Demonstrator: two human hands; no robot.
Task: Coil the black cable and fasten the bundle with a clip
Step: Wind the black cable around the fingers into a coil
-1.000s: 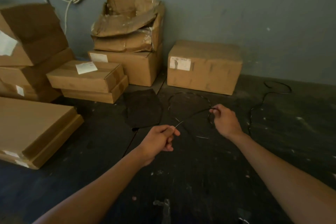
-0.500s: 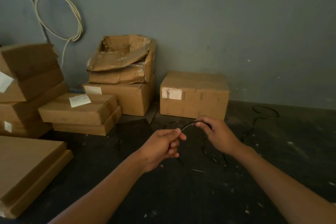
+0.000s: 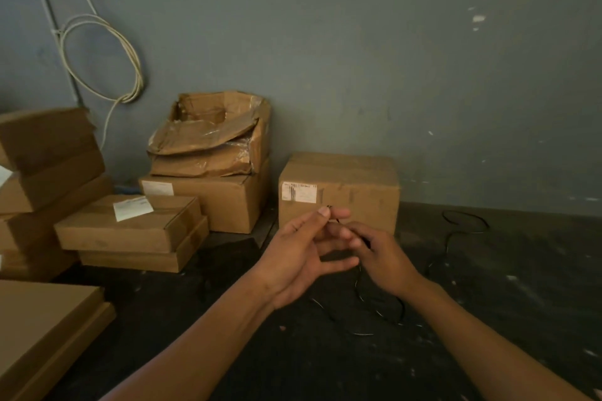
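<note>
The left hand [image 3: 294,257] pinches the end of the black cable [image 3: 379,309] between thumb and fingertip, other fingers spread. At its three o'clock, touching it, the right hand [image 3: 382,259] is closed around the cable — apparently, since the strand is thin and dim. The rest trails over the dark floor [image 3: 325,365] toward six o'clock; a loop lies at two o'clock, near the wall [image 3: 391,58].

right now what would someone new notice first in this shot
The two hands meet mid-frame: the left hand pinches the end of the thin black cable beside the right hand, and the rest trails over the dark floor. Behind them a sealed cardboard box stands against the grey wall. At upper left a pale cable loop hangs on that wall above stacked boxes.
</note>
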